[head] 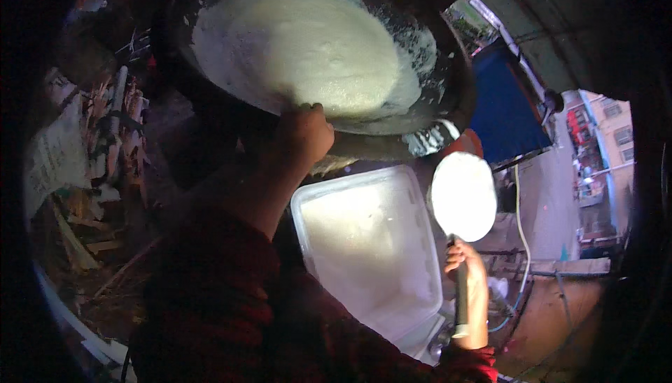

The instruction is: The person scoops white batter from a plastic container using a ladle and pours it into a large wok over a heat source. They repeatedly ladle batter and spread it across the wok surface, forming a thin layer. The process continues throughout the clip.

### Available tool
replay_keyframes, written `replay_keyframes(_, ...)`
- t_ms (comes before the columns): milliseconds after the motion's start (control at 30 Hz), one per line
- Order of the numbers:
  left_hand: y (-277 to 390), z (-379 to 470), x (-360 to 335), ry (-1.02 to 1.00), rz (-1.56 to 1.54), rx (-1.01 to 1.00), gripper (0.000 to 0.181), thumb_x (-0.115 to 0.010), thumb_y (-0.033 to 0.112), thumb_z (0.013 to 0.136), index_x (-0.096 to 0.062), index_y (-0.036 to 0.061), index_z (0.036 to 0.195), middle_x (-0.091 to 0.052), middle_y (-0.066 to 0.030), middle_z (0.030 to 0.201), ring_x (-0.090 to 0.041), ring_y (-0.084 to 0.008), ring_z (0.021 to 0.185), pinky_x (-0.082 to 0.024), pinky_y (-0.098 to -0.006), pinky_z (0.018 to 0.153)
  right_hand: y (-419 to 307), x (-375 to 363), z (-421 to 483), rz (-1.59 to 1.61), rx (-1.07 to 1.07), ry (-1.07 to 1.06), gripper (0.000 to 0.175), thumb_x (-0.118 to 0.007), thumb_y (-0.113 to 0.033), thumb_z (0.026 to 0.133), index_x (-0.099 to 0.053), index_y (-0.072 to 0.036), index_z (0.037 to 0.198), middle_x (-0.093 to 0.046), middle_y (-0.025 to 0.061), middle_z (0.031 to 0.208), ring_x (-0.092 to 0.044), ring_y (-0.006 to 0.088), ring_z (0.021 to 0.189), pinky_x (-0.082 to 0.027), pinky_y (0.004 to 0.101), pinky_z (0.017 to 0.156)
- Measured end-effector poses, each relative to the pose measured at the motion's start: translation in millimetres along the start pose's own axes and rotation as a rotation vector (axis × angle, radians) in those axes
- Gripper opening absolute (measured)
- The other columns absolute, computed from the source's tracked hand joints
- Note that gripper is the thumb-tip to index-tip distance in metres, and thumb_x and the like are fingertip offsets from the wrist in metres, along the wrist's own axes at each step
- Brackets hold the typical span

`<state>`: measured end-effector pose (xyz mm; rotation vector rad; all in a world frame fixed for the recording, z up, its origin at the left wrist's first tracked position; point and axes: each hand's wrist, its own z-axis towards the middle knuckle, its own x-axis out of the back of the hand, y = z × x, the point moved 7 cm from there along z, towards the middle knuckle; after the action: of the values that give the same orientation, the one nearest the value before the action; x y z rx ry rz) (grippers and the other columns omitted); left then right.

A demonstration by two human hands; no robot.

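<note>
My right hand [461, 257] grips the dark handle of a ladle [464, 197]. Its bowl is bright white and overexposed, so I cannot tell its contents. At the near rim of a large dark wok [362, 144], the fingers of my left hand [310, 128] are curled. Whether they hold the rim or something else is hidden. Pale, whitish liquid [315, 42] fills much of the wok, with smears up its far-right wall. Between my forearms stands a translucent plastic tub [438, 278] containing a whitish substance [362, 236]. The ladle is to the tub's right.
Split wood and sticks [121, 120] are piled at the left. A blue panel [506, 105] stands right of the wok. White smears mark a patch [433, 137] by the wok's near-right edge. A pale hose [521, 225] hangs at the right, with buildings [611, 136] beyond.
</note>
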<state>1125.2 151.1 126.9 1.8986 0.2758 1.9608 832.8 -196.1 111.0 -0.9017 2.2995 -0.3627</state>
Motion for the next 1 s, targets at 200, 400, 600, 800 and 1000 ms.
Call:
replay_keyframes(200, -3.4, 1.2, -3.1, -0.041, -0.021, -0.001, 0.032, -0.053, 0.029, 0.080, -0.060, 0.0050, 0.100, -0.062, -0.0120, 0.102, -0.056, -0.0271, 0.101, -0.042, -0.0390, 0.086, -90.0, -161.5, -27.2, -0.129, 0.228, -0.209, 0.013, -0.053, -0.018, 0.089, -0.049, -0.009, 0.097, -0.047, -0.0031, 0.072, -0.042, 0.0048, 0.056, -0.038, 0.0218, 0.050)
replay_keyframes(400, -3.5, 2.0, -3.8, 0.004, -0.014, -0.039, 0.033, -0.052, 0.029, 0.079, -0.060, 0.0035, 0.099, -0.062, -0.0128, 0.099, -0.057, -0.0280, 0.096, -0.042, -0.0400, 0.086, -104.8, -222.7, 22.4, -0.560, 0.499, -0.003, 0.010, -0.052, -0.019, 0.087, -0.053, -0.009, 0.085, -0.052, -0.0006, 0.067, -0.047, 0.0088, 0.051, -0.040, 0.0227, 0.047)
replay_keyframes(600, -4.4, 1.6, -3.6, 0.009, -0.038, -0.030, 0.033, -0.055, 0.026, 0.077, -0.059, 0.0025, 0.099, -0.062, -0.0132, 0.099, -0.058, -0.0280, 0.095, -0.045, -0.0381, 0.082, -100.7, -222.0, 65.2, -0.995, 0.887, 0.280, 0.017, -0.052, -0.011, 0.080, -0.054, -0.002, 0.065, -0.055, 0.0062, 0.057, -0.048, 0.0133, 0.046, -0.035, 0.0248, 0.044)
replay_keyframes(800, -0.2, 2.2, -2.6, -0.054, -0.126, 0.008, 0.031, -0.054, 0.025, 0.078, -0.060, 0.0023, 0.098, -0.063, -0.0171, 0.097, -0.060, -0.0312, 0.092, -0.048, -0.0404, 0.078, -98.2, -219.8, 74.2, -0.943, 1.099, 0.233, 0.013, -0.059, -0.005, 0.078, -0.052, -0.003, 0.089, -0.053, 0.0009, 0.067, -0.046, 0.0079, 0.053, -0.036, 0.0227, 0.047)
replay_keyframes(1000, 3.6, 4.8, -20.0, -0.084, 0.199, -0.189, 0.024, -0.050, 0.021, 0.081, -0.061, 0.0037, 0.094, -0.062, -0.0200, 0.090, -0.060, -0.0359, 0.087, -0.050, -0.0467, 0.072, -79.5, -152.8, 53.4, -0.392, 0.884, -0.090, 0.017, -0.054, -0.020, 0.089, -0.044, -0.007, 0.084, -0.049, 0.0027, 0.065, -0.045, 0.0098, 0.048, -0.038, 0.0229, 0.045)
